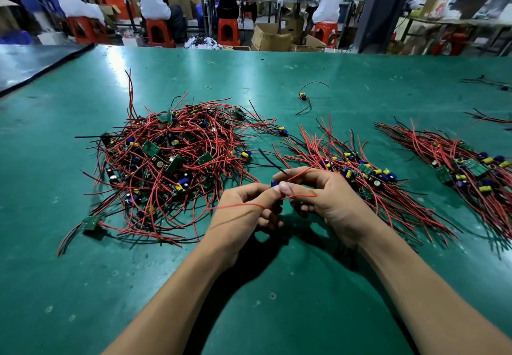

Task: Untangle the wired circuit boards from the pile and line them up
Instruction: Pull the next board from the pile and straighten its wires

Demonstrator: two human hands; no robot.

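Forearms reach from 6 o'clock over the green tabletop [277,313]. Left hand [243,212] and right hand [333,202], fingers curled, pinch one wired circuit board [276,184] at centre. Tangled pile [171,160] at 10 o'clock; lined-up row [360,173] at 3 o'clock.

Left hand [243,213] and right hand [329,202] pinch a wired board [275,184] (red leads trailing); pile [171,158] beside.

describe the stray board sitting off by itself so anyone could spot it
On the green table, find the big tangled pile on the left and the combed row right of it. Beyond the gap between them lies the lone board. Unlike its neighbours it touches nothing, one black wire arching over it.
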